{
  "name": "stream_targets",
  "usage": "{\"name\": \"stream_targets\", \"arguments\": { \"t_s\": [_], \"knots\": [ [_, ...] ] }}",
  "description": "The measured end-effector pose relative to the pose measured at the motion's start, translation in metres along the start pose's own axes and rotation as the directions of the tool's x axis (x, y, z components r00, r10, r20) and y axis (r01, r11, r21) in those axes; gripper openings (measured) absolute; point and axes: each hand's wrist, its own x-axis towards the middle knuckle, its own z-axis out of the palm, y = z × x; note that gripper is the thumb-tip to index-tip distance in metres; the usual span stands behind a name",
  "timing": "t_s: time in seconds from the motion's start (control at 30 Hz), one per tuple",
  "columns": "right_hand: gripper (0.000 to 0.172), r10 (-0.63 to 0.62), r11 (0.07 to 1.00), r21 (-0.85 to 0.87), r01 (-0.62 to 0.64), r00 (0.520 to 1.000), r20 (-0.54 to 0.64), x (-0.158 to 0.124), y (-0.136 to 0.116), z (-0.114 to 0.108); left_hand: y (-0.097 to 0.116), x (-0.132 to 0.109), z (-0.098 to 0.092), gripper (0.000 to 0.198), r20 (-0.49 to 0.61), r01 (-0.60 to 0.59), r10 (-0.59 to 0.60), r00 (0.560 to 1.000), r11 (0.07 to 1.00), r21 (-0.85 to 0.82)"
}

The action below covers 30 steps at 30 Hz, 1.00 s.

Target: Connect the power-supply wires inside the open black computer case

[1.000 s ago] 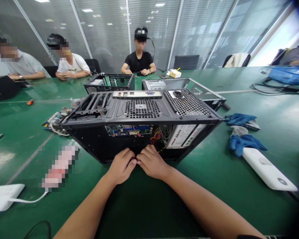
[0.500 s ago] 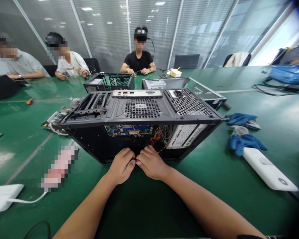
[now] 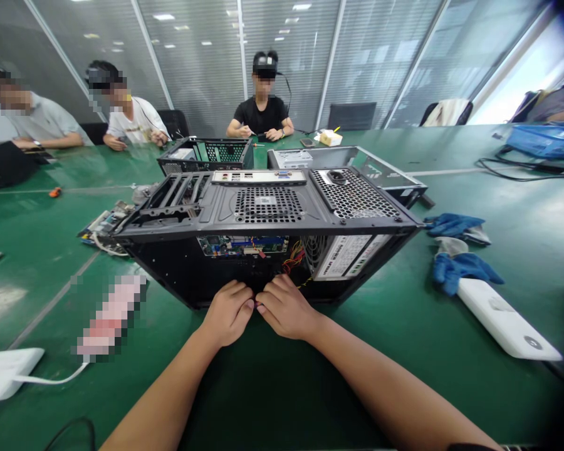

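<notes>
A black open computer case (image 3: 267, 213) lies on its side on the green table (image 3: 282, 388) in front of me. Inside it show a circuit board (image 3: 244, 244), red and yellow wires (image 3: 295, 258) and a power supply (image 3: 345, 254). My left hand (image 3: 228, 313) and my right hand (image 3: 284, 307) rest together at the case's near lower edge. Their fingers are curled and pinched against each other on something small that I cannot make out.
Blue gloves (image 3: 458, 266) and a white flat device (image 3: 505, 319) lie to the right. At the left are a white box with a cable (image 3: 4, 373) and loose boards (image 3: 106, 225). Two more cases (image 3: 207, 153) (image 3: 366, 166) stand behind. Three people sit at the far side.
Both hands have stayed at the case's edge; the fingers have only shifted a little. The case has not moved.
</notes>
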Motion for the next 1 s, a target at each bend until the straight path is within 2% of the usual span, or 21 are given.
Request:
{"name": "stream_targets", "arguments": {
  "t_s": [0.5,0.83,1.0],
  "knots": [
    [0.025,0.043,0.999,0.011,-0.044,0.998,0.040,-0.0011,0.0026,0.0059,0.0023,0.0001,-0.0020,0.028,0.000,0.015,-0.015,1.000,1.000,0.021],
    [0.024,0.010,0.999,-0.035,-0.011,0.999,-0.042,-0.0010,0.0028,0.0043,0.0006,-0.0013,-0.0007,0.025,0.034,0.057,-0.057,0.998,0.998,0.003],
    [0.025,0.027,0.999,-0.033,-0.028,0.999,-0.023,-0.0017,0.0034,0.0048,0.0018,-0.0011,-0.0011,0.024,0.019,0.071,-0.070,0.997,0.997,-0.021]
  ]
}}
